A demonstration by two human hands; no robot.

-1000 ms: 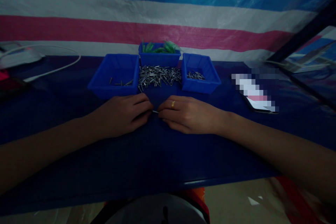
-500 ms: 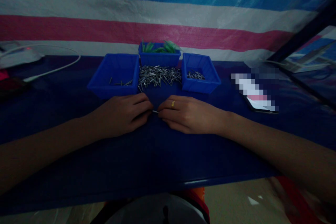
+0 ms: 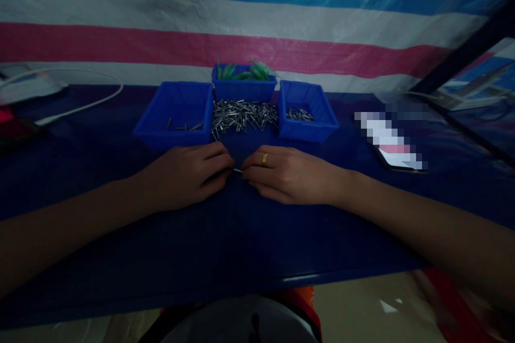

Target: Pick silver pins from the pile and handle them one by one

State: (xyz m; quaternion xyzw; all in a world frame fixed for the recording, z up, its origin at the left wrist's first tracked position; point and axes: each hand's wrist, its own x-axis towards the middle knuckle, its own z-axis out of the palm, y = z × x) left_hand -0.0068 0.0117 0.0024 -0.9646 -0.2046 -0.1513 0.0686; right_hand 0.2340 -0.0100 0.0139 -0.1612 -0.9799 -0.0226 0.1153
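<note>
A thin, pale metal pin (image 3: 237,170) bridges the small gap between my fingertips, most of it hidden by them. My left hand (image 3: 197,176) is closed on its left end, fingers pinched. From the other side my right hand (image 3: 287,174), with a gold ring on one finger, pinches the right end. Just beyond the hands lies a heap of small metal pins (image 3: 243,115) on the dark blue table (image 3: 241,241). Both hands rest low over the table, close together.
A blue bin (image 3: 147,127) with a few pins stands left of the heap, another blue bin (image 3: 309,131) with more pins to the right. Behind sits a blue bin (image 3: 245,90) holding green plastic pieces. A phone (image 3: 396,153) lies at right, a white cable (image 3: 80,111) at left.
</note>
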